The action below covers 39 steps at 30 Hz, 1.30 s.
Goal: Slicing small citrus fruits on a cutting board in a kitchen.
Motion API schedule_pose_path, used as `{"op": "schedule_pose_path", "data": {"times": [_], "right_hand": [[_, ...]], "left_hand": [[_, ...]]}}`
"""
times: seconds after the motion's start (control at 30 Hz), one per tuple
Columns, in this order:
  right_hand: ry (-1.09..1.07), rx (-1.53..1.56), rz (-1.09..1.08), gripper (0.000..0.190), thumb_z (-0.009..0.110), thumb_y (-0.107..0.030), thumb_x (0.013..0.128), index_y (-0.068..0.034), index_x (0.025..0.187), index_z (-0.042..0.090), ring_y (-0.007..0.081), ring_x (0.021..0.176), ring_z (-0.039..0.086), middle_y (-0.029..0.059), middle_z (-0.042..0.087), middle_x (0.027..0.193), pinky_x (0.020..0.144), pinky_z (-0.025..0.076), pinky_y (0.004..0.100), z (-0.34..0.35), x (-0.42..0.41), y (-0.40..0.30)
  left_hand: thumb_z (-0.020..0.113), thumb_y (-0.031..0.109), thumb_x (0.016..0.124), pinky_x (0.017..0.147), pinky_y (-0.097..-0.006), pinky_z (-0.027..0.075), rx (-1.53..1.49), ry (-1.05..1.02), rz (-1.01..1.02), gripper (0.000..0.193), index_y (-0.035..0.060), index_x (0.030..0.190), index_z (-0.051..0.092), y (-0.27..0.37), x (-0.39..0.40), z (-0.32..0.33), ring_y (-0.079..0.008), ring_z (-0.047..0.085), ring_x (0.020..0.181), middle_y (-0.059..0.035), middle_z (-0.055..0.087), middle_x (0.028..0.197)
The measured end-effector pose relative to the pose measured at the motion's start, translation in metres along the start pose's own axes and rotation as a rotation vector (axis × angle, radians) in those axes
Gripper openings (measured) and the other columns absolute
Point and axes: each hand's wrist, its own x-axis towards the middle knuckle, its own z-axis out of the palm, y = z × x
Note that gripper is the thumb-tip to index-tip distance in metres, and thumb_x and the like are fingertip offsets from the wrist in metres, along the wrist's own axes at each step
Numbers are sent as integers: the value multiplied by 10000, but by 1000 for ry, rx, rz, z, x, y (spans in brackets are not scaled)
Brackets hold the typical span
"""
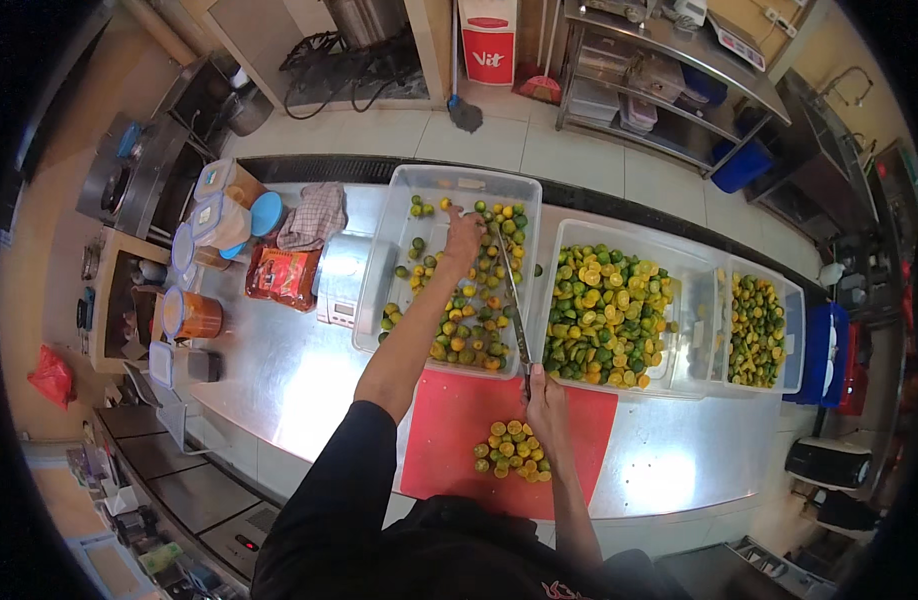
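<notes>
My left hand (465, 234) reaches into the left clear plastic bin (372, 300), over whole green and yellow calamansi limes (459, 326). Its fingertips are among the fruit near the far side, and whether they grip one is hidden. In my right hand (547, 405) is the handle of a long knife (513, 289), its blade pointing away from me across that bin's right side. Below this hand, halved limes (510, 450) form a cluster on a red cutting board (448, 435), many with cut faces up. A second clear bin (688, 289) to the right holds a heap of cut limes (607, 315).
A further bin (795, 330) of cut limes stands far right. Left of the whole fruit are a digital scale (343, 281), a red packet (281, 276), a checked cloth (314, 216) and several lidded tubs (193, 313). The steel table (676, 435) runs beneath everything.
</notes>
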Motion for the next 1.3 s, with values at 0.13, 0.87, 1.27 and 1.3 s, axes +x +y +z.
{"op": "schedule_pose_path", "data": {"times": [0.13,0.87,1.27,1.3], "right_hand": [[-10,59,-1,587,326,-461,1037,25,804,561,246,583,538,126,523,614,577,422,398,-4,-8,-11],[42,-64,227,627,335,-481,1035,16,724,559,195,538,522,89,505,570,542,426,368,65,-224,111],[113,-128,128,635,322,-508,1027,-17,679,527,149,478,473,38,454,521,470,383,335,96,-256,116],[115,-127,127,635,322,-508,1027,-17,679,527,149,478,473,38,454,521,470,383,335,97,-257,115]], "left_hand": [[719,25,791,914,-411,509,-322,243,59,300,59,1083,663,6,-21,-7,-366,589,1061,-195,605,1002],[717,146,866,910,-373,526,-878,128,-139,218,31,1050,708,47,-433,7,-251,675,1007,-128,714,1039],[708,100,851,886,-359,523,-863,232,8,202,18,1035,709,38,-447,17,-286,665,1000,-139,699,1061],[704,87,850,872,-357,528,-885,232,20,196,14,1032,708,37,-447,18,-289,671,976,-141,699,1051]]}}
